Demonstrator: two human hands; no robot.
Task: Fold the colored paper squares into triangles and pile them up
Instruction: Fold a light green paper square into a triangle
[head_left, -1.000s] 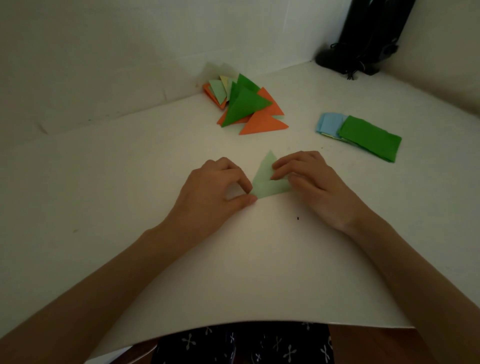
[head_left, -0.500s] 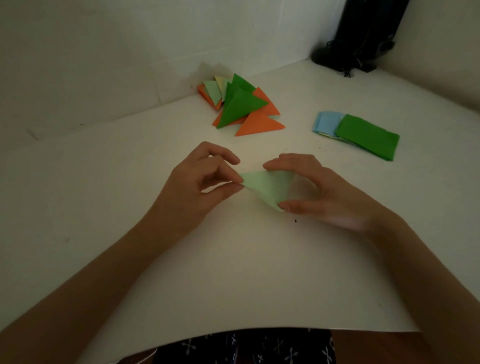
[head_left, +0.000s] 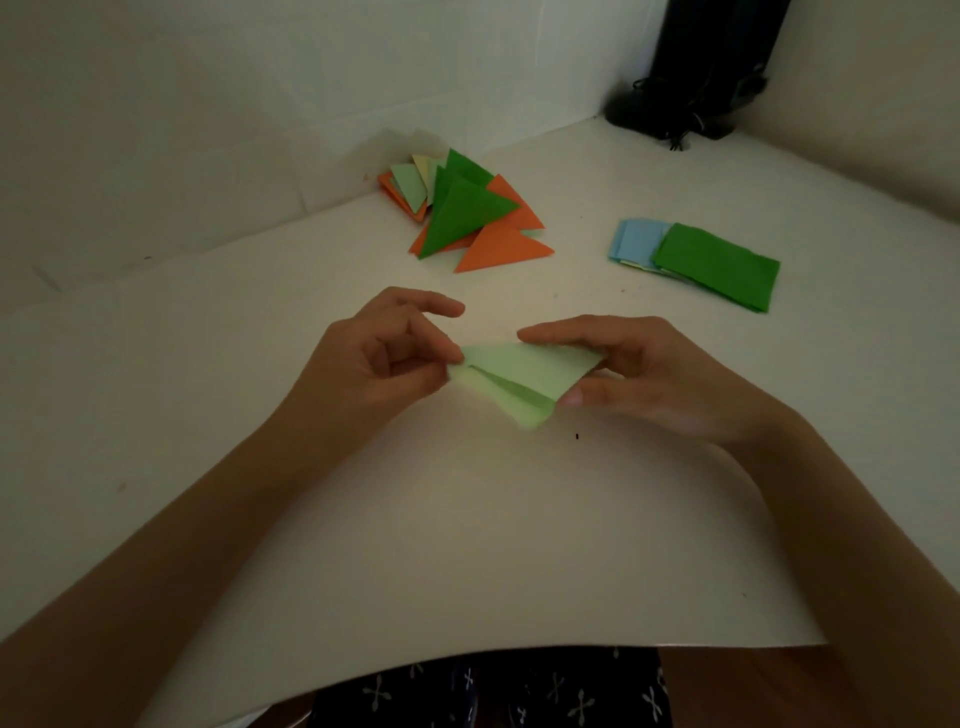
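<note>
Head view: left hand and right hand are pinching opposite corners of the light-green triangle, lifting it, probably for the far pile.

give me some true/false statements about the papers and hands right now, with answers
1. The left hand and right hand both pinch the light green paper. True.
2. A light blue square tops the unfolded stack. False: a dark green square lies on top, with light blue squares peeking out beneath it.
3. The pile of folded triangles lies left of that stack, nearer the wall. True.
4. Every triangle in the pile is orange. False: it also holds dark green, light green and pale yellow ones.
</note>
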